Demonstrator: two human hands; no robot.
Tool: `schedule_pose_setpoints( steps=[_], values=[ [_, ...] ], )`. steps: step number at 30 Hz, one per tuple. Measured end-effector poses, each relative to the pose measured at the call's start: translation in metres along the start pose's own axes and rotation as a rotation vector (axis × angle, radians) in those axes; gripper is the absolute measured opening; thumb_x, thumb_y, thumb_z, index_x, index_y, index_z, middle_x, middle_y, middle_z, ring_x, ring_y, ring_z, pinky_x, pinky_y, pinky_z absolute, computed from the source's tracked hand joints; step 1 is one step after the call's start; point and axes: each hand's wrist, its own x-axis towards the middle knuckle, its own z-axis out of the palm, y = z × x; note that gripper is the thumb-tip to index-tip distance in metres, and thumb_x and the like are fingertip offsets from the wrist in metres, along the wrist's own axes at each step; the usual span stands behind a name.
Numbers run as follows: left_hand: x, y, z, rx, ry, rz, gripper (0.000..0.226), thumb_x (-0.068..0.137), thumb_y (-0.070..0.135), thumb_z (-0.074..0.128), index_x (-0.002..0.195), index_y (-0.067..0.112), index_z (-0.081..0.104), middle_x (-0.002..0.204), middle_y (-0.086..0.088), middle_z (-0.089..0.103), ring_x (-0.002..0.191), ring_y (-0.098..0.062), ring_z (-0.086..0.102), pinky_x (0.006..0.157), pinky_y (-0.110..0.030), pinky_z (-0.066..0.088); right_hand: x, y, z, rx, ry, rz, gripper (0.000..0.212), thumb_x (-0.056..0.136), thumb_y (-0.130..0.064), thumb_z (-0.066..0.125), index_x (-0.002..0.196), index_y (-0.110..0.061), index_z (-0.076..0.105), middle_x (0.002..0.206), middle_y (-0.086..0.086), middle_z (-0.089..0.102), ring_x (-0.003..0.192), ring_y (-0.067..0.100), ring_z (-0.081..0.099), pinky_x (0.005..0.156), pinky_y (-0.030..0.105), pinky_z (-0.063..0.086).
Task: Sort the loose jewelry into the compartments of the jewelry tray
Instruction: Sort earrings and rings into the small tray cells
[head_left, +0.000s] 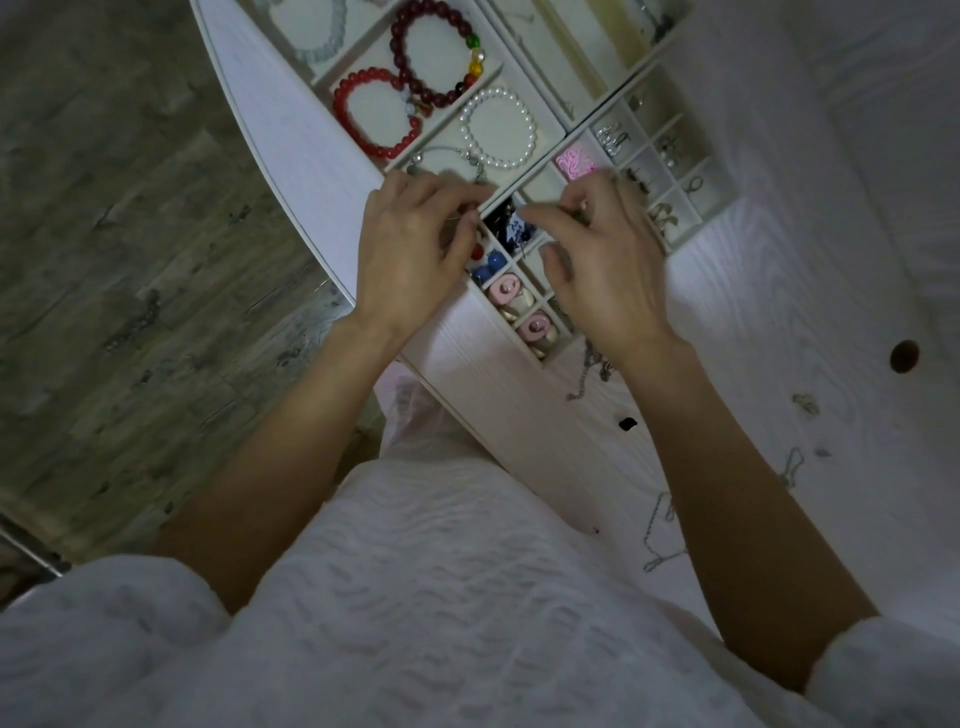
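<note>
A white worktop (727, 322) is carrying a pale jewelry tray (524, 78), the landmark here. In the tray's bigger compartments, a dark red bracelet (415, 57), a bright red bracelet (363, 111) and a pearl bracelet (501, 127) are lying. The left hand (410, 249) is hovering over the tray's near edge, fingers curled; what it is pinching cannot be told. The right hand (602, 260) is pinching something small over the little compartments. Pink earrings (519, 306) are sitting in the nearest cells. Loose chains (665, 535) are lying on the worktop, nearer the person than the tray.
</note>
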Motion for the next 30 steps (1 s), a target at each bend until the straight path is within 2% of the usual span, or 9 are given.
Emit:
schedule_pose_setpoints(
  steps=[6,9,11,14,19,22,25,28,30],
  values=[
    [0.0,0.0,0.0,-0.001,0.004,-0.011,0.024,0.095,0.019,0.052,0.113,0.016,0.067,0.098,-0.003,0.066,0.091,-0.025,0.051,0.075,-0.024,0.026,0.007,0.001,0.003,-0.087,-0.035,-0.086,0.013,0.083,-0.014,0.068,0.094,-0.008,0.072,0.092,0.011,0.059,0.09,0.03,0.054,0.068,0.037,0.05],
    [0.0,-0.001,0.001,-0.005,0.0,-0.014,0.023,0.095,0.02,0.052,0.112,0.017,0.067,0.099,-0.002,0.066,0.091,-0.024,0.051,0.076,-0.025,0.028,0.013,0.005,0.002,-0.111,-0.079,-0.144,0.013,0.083,-0.019,0.067,0.088,-0.007,0.07,0.093,0.011,0.061,0.092,0.03,0.054,0.076,0.037,0.046],
    [0.0,-0.002,0.001,0.0,-0.003,-0.005,0.023,0.095,0.02,0.052,0.112,0.017,0.067,0.1,-0.001,0.066,0.091,-0.024,0.052,0.076,-0.025,0.028,0.022,0.009,-0.001,-0.052,-0.118,-0.194,0.018,0.084,-0.024,0.06,0.085,-0.008,0.069,0.091,0.009,0.062,0.092,0.03,0.054,0.081,0.032,0.039],
    [0.001,-0.002,0.001,0.003,0.0,0.001,0.023,0.095,0.02,0.051,0.112,0.017,0.067,0.099,-0.001,0.066,0.09,-0.024,0.051,0.076,-0.024,0.027,0.031,0.012,-0.005,0.047,-0.151,-0.229,0.028,0.085,-0.029,0.05,0.082,-0.008,0.069,0.086,0.007,0.064,0.089,0.027,0.052,0.08,0.025,0.031],
    [0.0,-0.001,0.001,-0.001,0.005,-0.011,0.023,0.095,0.019,0.052,0.111,0.015,0.068,0.098,-0.002,0.066,0.09,-0.024,0.05,0.075,-0.023,0.026,0.026,0.014,0.004,0.018,-0.085,-0.204,0.022,0.087,-0.022,0.056,0.085,-0.005,0.069,0.088,0.009,0.065,0.09,0.027,0.053,0.077,0.029,0.037],
    [0.0,-0.001,0.002,0.001,0.004,-0.006,0.023,0.095,0.019,0.051,0.111,0.015,0.068,0.098,-0.002,0.066,0.089,-0.025,0.051,0.075,-0.023,0.026,0.025,0.008,0.008,0.057,-0.001,-0.245,0.014,0.085,-0.013,0.061,0.084,-0.001,0.068,0.088,0.01,0.066,0.089,0.016,0.04,0.082,0.021,0.033],
    [0.001,-0.002,0.002,0.001,-0.002,-0.001,0.024,0.095,0.019,0.051,0.111,0.015,0.067,0.098,-0.002,0.066,0.089,-0.025,0.052,0.075,-0.025,0.028,0.025,0.006,0.007,0.194,0.033,-0.252,0.012,0.083,-0.009,0.062,0.083,0.001,0.068,0.083,0.011,0.068,0.085,0.013,0.037,0.09,0.004,0.023],
    [0.0,-0.002,0.002,0.005,-0.002,0.002,0.023,0.095,0.019,0.051,0.111,0.016,0.067,0.098,-0.002,0.066,0.09,-0.025,0.052,0.074,-0.025,0.028,0.026,0.014,0.011,0.051,0.002,-0.277,0.014,0.089,-0.017,0.06,0.086,-0.006,0.069,0.087,0.005,0.068,0.086,0.015,0.04,0.082,0.018,0.03],
    [0.001,-0.002,0.002,0.005,-0.002,-0.004,0.024,0.095,0.019,0.05,0.111,0.016,0.067,0.099,-0.001,0.066,0.09,-0.025,0.052,0.075,-0.025,0.029,0.026,0.018,0.017,-0.024,-0.012,-0.292,0.018,0.092,-0.021,0.057,0.09,-0.009,0.069,0.091,0.002,0.067,0.089,0.019,0.047,0.082,0.026,0.034]
  ],
)
